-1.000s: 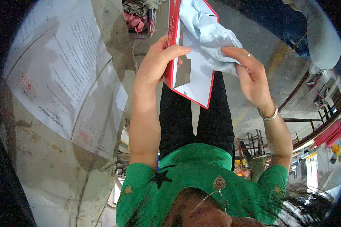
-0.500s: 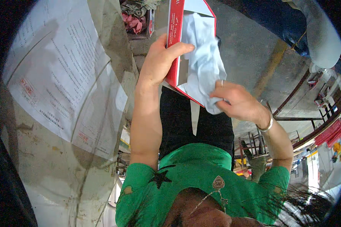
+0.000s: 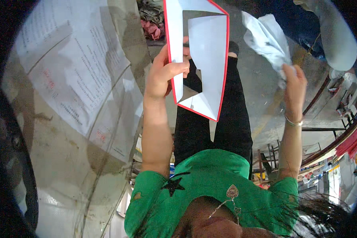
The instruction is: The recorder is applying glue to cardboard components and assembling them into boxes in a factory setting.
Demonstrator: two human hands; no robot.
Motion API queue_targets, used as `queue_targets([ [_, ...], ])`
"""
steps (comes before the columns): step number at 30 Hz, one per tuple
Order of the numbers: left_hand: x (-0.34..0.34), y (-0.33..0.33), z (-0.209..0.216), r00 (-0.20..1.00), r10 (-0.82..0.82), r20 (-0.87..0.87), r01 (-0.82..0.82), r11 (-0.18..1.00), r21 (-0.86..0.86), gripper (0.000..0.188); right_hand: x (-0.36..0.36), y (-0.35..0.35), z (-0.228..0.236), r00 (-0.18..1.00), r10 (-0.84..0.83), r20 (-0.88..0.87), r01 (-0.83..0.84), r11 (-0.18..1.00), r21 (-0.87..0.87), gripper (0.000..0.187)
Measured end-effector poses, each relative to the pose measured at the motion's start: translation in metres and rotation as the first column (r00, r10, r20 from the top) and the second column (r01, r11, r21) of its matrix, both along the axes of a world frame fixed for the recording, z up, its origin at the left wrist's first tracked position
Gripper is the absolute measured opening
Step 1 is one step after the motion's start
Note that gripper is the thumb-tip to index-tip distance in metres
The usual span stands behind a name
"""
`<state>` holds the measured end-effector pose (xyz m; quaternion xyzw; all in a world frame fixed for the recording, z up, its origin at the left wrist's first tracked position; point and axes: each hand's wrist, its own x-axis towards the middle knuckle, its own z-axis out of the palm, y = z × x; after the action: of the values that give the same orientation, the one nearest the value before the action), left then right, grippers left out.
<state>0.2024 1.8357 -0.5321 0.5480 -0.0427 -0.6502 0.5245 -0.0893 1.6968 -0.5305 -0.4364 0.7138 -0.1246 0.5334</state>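
Note:
A cardboard box [image 3: 214, 59], red outside and white inside, is up in front of me with its inner walls showing. Through a gap in its middle I see my dark trousers and fingers. My left hand [image 3: 160, 75] grips the box's left wall, thumb inside and fingers behind. Out to the right, apart from the box, my right hand [image 3: 295, 83] is closed on one end of a pale blue-white cloth [image 3: 269, 35]. The cloth's loose part trails up and to the left, slightly blurred by motion.
Printed paper sheets [image 3: 79, 75] lie on a worn, stained tabletop [image 3: 63, 174] at my left. Crumpled pink and greyish cloths [image 3: 151, 29] sit beyond it. Past my right arm are a curved dark rail [image 3: 319, 93] and a grey rounded thing [image 3: 337, 43].
The cloth has come out of the box and swung right with my right hand. My left hand still holds the box, which has tilted so its inside shows more.

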Motion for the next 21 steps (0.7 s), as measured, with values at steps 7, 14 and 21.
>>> queue_targets([
  [7, -0.004, 0.044, 0.042, 1.000, 0.004, 0.028, -0.007, 0.996, 0.086, 0.068, 0.024, 0.040, -0.078, 0.971, -0.235, 0.041, 0.222, 0.954, 0.199, 0.015],
  [14, -0.007, 0.099, 0.083, 0.979, -0.167, 0.119, 0.145, 0.974, 0.173, 0.071, 0.157, 0.063, -0.121, 0.697, -0.156, 0.700, -0.033, 0.968, 0.248, 0.048],
  [21, -0.012, 0.083, 0.117, 0.984, -0.069, 0.162, 0.054, 0.994, 0.094, 0.060, 0.148, 0.040, 0.007, 0.772, 0.034, 0.635, -0.255, 0.932, 0.259, 0.065],
])
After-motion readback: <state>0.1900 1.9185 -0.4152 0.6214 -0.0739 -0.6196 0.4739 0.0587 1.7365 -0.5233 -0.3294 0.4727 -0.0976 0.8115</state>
